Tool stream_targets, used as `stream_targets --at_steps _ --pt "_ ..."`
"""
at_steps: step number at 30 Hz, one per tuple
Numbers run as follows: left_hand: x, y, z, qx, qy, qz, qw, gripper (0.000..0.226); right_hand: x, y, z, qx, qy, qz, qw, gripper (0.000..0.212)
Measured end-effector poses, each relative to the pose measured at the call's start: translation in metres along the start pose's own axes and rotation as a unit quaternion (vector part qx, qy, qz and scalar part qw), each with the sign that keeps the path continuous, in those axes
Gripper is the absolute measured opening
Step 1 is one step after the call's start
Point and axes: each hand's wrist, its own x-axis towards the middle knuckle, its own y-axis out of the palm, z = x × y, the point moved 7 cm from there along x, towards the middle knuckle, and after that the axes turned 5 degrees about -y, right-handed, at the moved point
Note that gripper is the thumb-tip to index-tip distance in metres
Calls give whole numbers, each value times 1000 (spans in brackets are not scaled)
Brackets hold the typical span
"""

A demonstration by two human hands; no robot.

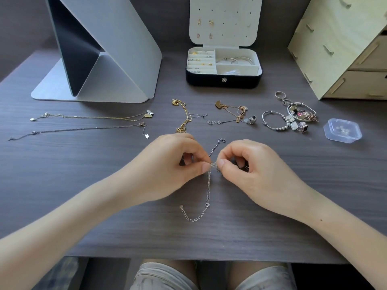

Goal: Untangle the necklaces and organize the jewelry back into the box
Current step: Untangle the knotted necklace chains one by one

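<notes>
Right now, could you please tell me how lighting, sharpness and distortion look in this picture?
Head view: soft, even light, only faint shadows under the left hand and right hand; wide-angle bending tilts the wooden drawer unit at the edge; the silver chain blurs where the hands pinch it.

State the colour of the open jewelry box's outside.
The open jewelry box is black outside; head view.

Dark woodgrain desk (83, 206), pale wooden drawers (345, 49)
</notes>
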Motion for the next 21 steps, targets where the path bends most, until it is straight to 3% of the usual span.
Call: stream_targets --at_steps 6,13,16,21 --pt "-4 -2 -4 -23 37 -37 998 7 1 0 -8 76 54 6 996 17" --pt "-2 0 -4 -34 18 -21 999 5 2 0 -10 112 60 11 992 16" --pt "0 2 0 -37 -6 8 999 9 1 -1 -11 83 49 7 995 16" --pt "1 0 4 -89 -32 46 994 9 0 -8 6 -56 -35 -32 997 11"
